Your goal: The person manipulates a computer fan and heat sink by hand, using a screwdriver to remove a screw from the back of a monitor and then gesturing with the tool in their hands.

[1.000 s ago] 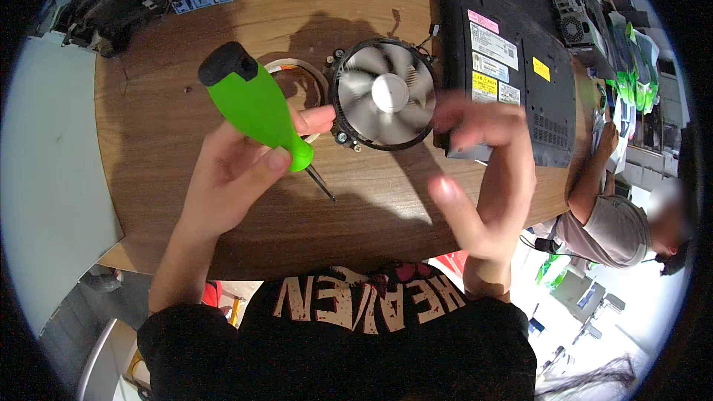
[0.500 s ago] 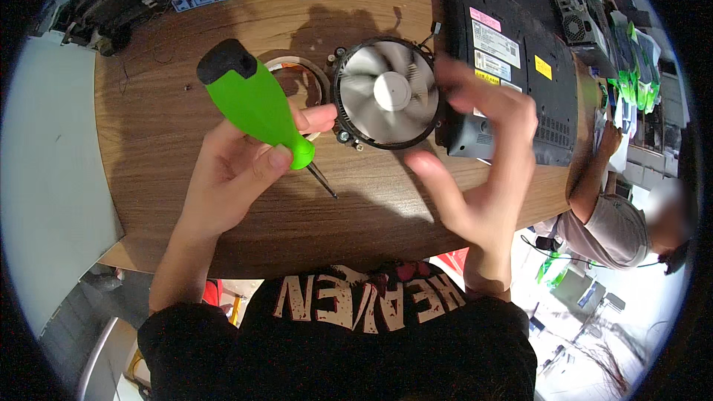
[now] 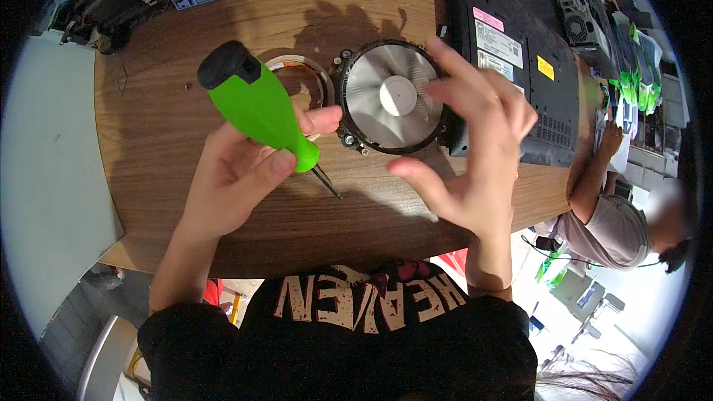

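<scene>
Left grip curled around a green screwdriver
I have the right grip spread wide, empty, the round fan just left, the black laptop beyond.

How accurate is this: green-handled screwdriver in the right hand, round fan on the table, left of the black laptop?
Wrong hand. The head view shows the green-handled screwdriver in the left hand, not the right hand. The rest holds: round fan on the table, left of the black laptop.
</scene>
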Tool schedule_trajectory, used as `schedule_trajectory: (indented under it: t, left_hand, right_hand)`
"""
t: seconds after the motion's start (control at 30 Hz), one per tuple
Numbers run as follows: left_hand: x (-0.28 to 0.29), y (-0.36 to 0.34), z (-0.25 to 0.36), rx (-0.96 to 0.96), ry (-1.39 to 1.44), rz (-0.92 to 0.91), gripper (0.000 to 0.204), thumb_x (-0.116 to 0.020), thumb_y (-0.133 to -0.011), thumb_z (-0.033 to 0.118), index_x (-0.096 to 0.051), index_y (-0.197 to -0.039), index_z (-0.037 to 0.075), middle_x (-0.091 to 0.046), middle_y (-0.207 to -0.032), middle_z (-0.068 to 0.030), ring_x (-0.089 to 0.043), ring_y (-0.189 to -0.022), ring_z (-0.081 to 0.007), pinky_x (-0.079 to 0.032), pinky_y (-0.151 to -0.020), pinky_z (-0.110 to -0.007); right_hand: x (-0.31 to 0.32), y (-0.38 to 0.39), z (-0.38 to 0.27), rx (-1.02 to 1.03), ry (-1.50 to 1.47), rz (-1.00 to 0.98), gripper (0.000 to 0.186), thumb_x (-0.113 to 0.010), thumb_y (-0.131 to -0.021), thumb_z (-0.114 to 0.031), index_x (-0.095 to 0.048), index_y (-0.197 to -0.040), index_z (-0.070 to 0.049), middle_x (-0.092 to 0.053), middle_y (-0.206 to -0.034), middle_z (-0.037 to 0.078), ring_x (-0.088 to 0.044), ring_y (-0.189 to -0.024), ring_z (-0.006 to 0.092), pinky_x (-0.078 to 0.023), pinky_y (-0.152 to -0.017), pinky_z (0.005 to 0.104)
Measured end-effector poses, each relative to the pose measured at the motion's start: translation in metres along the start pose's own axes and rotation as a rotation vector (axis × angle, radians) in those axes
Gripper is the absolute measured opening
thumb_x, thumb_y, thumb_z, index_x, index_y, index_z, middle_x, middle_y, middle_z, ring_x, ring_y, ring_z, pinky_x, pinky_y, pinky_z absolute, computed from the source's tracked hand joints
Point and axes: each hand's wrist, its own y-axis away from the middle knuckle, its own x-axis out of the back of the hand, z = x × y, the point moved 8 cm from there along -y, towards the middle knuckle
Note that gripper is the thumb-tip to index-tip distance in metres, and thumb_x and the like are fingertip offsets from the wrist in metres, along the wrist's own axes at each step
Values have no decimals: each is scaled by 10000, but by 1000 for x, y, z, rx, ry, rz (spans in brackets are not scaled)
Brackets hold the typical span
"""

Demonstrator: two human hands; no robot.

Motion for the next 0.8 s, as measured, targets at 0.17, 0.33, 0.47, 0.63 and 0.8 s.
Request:
schedule_trajectory:
  t: [0.17,0.33,0.47,0.63,0.8]
  left_hand:
    - [0,-1,0,-13,-2,-17,218,-563,-919,108,-559,-1116,14,-585,-1153,-139,-517,-1201,-329,-394,-1013,-459]
    - [1,0,-1,-27,5,-26,226,-561,-922,115,-559,-1124,14,-579,-1173,-135,-513,-1206,-328,-398,-1009,-458]
    - [-1,0,-1,-13,-3,-26,229,-560,-922,111,-559,-1129,15,-580,-1178,-137,-511,-1208,-330,-399,-1008,-460]
    - [0,0,-1,-24,-5,-53,238,-563,-918,106,-557,-1138,17,-578,-1180,-144,-513,-1208,-325,-403,-1005,-463]
    - [-1,0,0,-26,4,-29,242,-563,-919,110,-556,-1143,18,-584,-1182,-158,-519,-1201,-325,-405,-1002,-468]
  right_hand:
    - [-8,0,11,-125,136,-165,691,-726,-655,-594,-587,-1066,-57,-640,-1053,89,-500,-971,240,-268,-887,355]
    - [-5,-4,2,7,53,-88,706,-730,-659,-594,-591,-1092,-54,-635,-980,64,-511,-932,237,-278,-853,351]
    - [-5,-4,7,55,9,-41,745,-717,-659,-615,-587,-1133,-56,-618,-898,39,-493,-846,182,-272,-826,330]
    - [-7,-1,3,3,-29,-90,750,-713,-660,-612,-580,-1151,-60,-612,-928,34,-501,-871,198,-270,-875,359]
    - [-11,-4,2,104,50,-63,826,-737,-606,-641,-570,-1148,-40,-594,-919,65,-517,-823,189,-280,-887,361]
